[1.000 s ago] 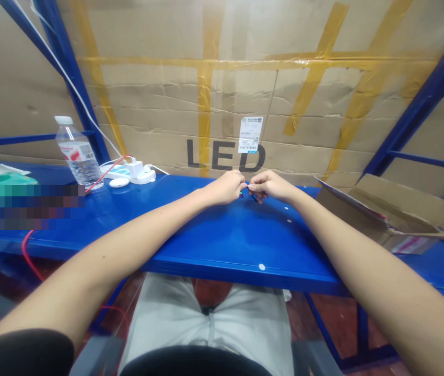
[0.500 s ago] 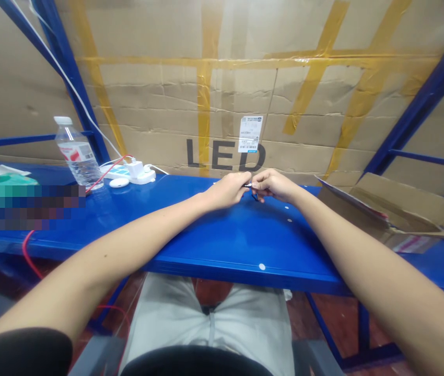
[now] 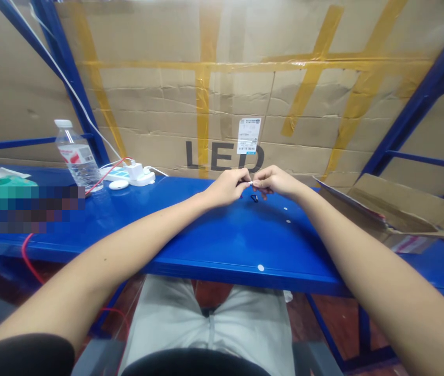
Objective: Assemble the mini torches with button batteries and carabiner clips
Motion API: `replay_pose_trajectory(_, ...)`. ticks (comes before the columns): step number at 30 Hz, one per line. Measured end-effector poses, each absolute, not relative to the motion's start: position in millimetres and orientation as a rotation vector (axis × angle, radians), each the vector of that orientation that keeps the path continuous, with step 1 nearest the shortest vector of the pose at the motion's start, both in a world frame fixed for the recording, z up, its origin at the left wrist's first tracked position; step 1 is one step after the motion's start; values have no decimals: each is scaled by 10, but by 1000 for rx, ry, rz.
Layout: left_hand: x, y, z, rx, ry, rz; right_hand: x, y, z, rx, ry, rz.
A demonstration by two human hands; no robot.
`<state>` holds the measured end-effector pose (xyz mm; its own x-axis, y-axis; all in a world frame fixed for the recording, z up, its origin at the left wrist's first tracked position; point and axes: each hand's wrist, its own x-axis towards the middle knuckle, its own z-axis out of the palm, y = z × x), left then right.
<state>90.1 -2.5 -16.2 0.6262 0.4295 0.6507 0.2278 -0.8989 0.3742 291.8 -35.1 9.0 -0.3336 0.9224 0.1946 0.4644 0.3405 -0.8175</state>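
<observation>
Over the far middle of the blue table, my left hand (image 3: 228, 187) and my right hand (image 3: 273, 183) meet fingertip to fingertip. Both are closed in a pinch on a small white piece (image 3: 250, 183), too small to name and mostly covered by the fingers. Just below the right fingertips is a small black loop (image 3: 254, 198), possibly a clip; whether it lies on the table or hangs from the fingers I cannot tell. A tiny purplish bit (image 3: 241, 197) shows under the left fingers.
The blue table (image 3: 214, 240) backs onto a large taped cardboard panel (image 3: 159, 115). At left are a water bottle (image 3: 76, 156), a white power strip (image 3: 141, 179), a round white item (image 3: 118, 185) and a green tissue pack (image 3: 6, 190). An open cardboard box (image 3: 394, 209) stands at right.
The hands stay nearly in place while the fingers shift slightly around the small piece. More of the black loop now shows below the right fingers. The view has moved a little.
</observation>
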Motion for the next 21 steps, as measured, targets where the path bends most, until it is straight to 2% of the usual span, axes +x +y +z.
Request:
replay_pose_trajectory(7, 898, 51, -140, 2182, 585, 1002, 2862, -374, 78, -1217, -2085, 587)
replay_pose_trajectory(11, 899, 28, -116, 2175, 666, 961, 2823, -389, 59, -1230, -2099, 505)
replay_pose_trajectory(21, 885, 23, -167, 2511, 513, 1140, 2872, -361, 52, -1149, -2007, 791)
